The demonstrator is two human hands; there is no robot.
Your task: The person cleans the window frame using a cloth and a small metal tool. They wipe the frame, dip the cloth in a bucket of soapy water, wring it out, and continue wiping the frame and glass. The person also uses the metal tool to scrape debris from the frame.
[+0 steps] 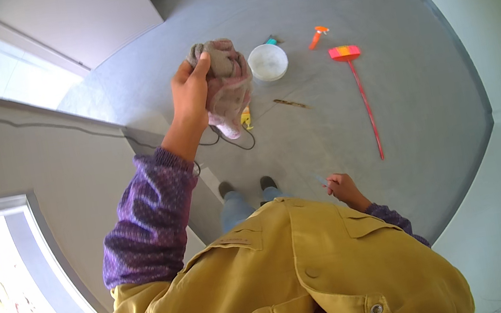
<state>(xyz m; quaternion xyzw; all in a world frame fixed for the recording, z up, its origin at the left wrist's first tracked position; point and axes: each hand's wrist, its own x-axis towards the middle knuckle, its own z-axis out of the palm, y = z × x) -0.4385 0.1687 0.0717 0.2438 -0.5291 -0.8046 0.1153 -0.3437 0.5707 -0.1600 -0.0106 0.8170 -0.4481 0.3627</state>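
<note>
Raised in front of me, my left hand (190,94) grips a bunched pink and grey-brown cloth (224,76), whose lower end hangs down. My right hand (343,188) is low, just in front of the yellow jacket, with its fingers closed on a thin, pale bluish object (320,180) that I cannot identify. Beyond the cloth a round white bucket (268,63) stands on the grey floor. Right of it lie an orange spray bottle (316,37) and a broom with a pink and yellow head (345,53) and a long red handle.
A black cable (56,126) runs along the wall at left and loops on the floor near a yellow bottle (246,117), partly behind the cloth. A thin brown strip (291,103) lies below the bucket; a teal item (271,41) lies behind it. Walls border the floor on both sides.
</note>
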